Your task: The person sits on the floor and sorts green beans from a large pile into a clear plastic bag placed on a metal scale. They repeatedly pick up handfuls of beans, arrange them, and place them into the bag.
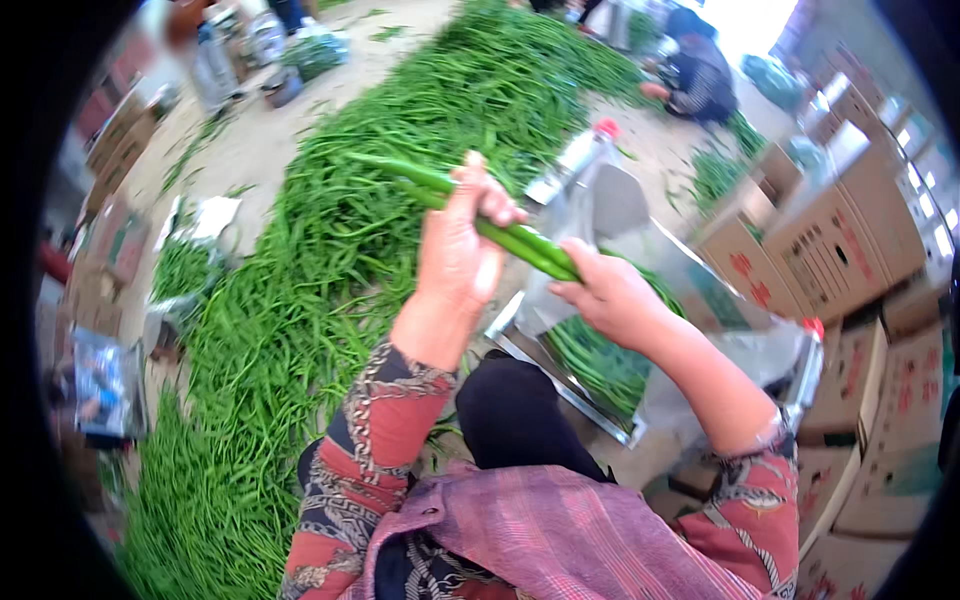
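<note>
A small bunch of long green chili peppers (529, 246) lies slantwise across both of my hands, above my knee. My left hand (469, 229) is closed around its middle, thumb pointing up. Its lower right end is gripped by my right hand (611, 289). Beneath my right forearm, a metal-edged frame (592, 427) lined with a clear plastic bag (559, 289) holds more long green peppers (600, 364) laid side by side. To the left, a broad heap of loose green peppers (322, 300) covers the floor.
Printed cardboard boxes (840, 240) are stacked along the right. Another person (694, 75) crouches by the heap's far end. At left are a bag of peppers (184, 266) and a packet of clear plastic (109, 382). Bare floor (247, 135) runs along the heap's left side.
</note>
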The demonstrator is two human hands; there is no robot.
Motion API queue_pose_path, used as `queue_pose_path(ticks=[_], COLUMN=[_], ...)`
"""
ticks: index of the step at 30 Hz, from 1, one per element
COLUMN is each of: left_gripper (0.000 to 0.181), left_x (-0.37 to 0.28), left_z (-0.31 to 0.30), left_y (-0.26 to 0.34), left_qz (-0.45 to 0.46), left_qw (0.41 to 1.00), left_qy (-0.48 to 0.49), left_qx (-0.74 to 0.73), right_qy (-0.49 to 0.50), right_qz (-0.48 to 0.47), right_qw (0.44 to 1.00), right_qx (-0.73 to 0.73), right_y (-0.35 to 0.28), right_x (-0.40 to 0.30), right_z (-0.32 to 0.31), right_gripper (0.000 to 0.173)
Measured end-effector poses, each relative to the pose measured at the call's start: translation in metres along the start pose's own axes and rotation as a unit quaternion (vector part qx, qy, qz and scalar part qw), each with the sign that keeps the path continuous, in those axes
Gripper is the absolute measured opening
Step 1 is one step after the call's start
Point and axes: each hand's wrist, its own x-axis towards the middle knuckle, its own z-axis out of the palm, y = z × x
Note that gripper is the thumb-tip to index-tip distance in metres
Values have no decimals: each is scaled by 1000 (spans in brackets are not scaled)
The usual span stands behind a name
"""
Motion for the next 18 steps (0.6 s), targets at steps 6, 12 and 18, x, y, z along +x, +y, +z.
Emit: queue_pose_path(ticks=[6, 12, 18], left_gripper=[43, 82, 43], left_x=[-2, 1, -34], left_z=[56, 52, -94], left_y=[-30, -33, -9], left_qz=[32, -38, -198], left_qw=[987, 889, 834], left_qy=[-154, -265, -122], left_qx=[37, 372, 501], right_qy=[36, -21, -162], right_qz=[-48, 111, 406], right_qw=[997, 992, 890], right_qx=[-55, -52, 128], right_y=[18, 84, 270], right_x=[-5, -14, -94], right_z=[-48, -122, -71], right_gripper=[30, 22, 15])
